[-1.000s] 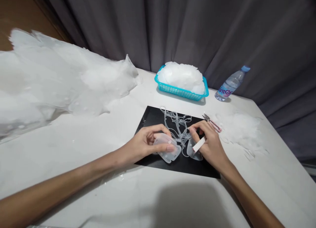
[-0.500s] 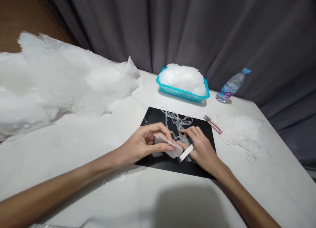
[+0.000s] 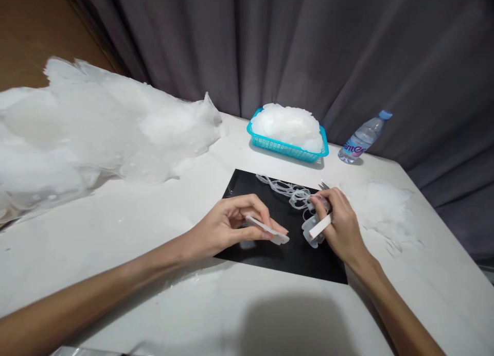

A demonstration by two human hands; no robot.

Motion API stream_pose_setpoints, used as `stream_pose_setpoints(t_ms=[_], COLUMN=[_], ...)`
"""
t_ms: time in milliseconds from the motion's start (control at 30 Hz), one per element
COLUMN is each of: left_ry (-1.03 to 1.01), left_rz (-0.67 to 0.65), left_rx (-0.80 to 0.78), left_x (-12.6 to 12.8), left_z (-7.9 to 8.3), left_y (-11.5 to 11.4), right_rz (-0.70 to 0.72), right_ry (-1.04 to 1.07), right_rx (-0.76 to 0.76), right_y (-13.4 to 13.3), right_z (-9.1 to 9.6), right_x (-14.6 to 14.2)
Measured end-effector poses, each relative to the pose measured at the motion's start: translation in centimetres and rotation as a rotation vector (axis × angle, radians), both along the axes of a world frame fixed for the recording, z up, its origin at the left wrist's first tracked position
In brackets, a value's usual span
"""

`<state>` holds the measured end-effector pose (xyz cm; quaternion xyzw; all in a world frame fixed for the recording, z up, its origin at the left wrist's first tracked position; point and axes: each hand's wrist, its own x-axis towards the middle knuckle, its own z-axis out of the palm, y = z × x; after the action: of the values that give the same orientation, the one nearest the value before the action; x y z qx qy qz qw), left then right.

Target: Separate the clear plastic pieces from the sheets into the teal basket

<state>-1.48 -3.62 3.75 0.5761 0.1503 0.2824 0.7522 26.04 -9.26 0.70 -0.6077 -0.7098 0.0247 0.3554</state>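
My left hand (image 3: 235, 223) pinches a flat translucent plastic piece (image 3: 270, 232) over the black mat (image 3: 285, 253). My right hand (image 3: 335, 223) is closed on a small white stick-shaped tool (image 3: 320, 226) and grips a tangle of clear plastic strips (image 3: 287, 190) with another translucent piece (image 3: 311, 231) hanging from it. The strip tangle trails toward the mat's far edge. The two hands are apart, with bare mat between them.
A big heap of white translucent plastic (image 3: 85, 124) covers the table's left side. A turquoise basket (image 3: 287, 149) piled with white pieces stands behind the mat. A water bottle (image 3: 363, 139) lies at the back right, and a smaller white pile (image 3: 382, 204) at the right.
My right hand has pulled away to the right, dragging the strip tangle off the piece in my left hand. The hands, which were touching, are now apart. The view has shifted slightly.
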Motion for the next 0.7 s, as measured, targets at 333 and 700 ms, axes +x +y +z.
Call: stream_pose_setpoints(t_ms=[333,700], left_ry=[0.05,0.166], left_rz=[0.013,0.222], left_rx=[0.025,0.137], left_x=[0.3,0.5], left_z=[-0.2,-0.3], left_y=[-0.4,-0.4], right_rz=[0.056,-0.271], right_ry=[-0.147,0.112], right_rx=[-0.15,0.197], right_y=[1.8,0.6], right_z=[-2.8,3.5], right_x=[-0.7,4.5])
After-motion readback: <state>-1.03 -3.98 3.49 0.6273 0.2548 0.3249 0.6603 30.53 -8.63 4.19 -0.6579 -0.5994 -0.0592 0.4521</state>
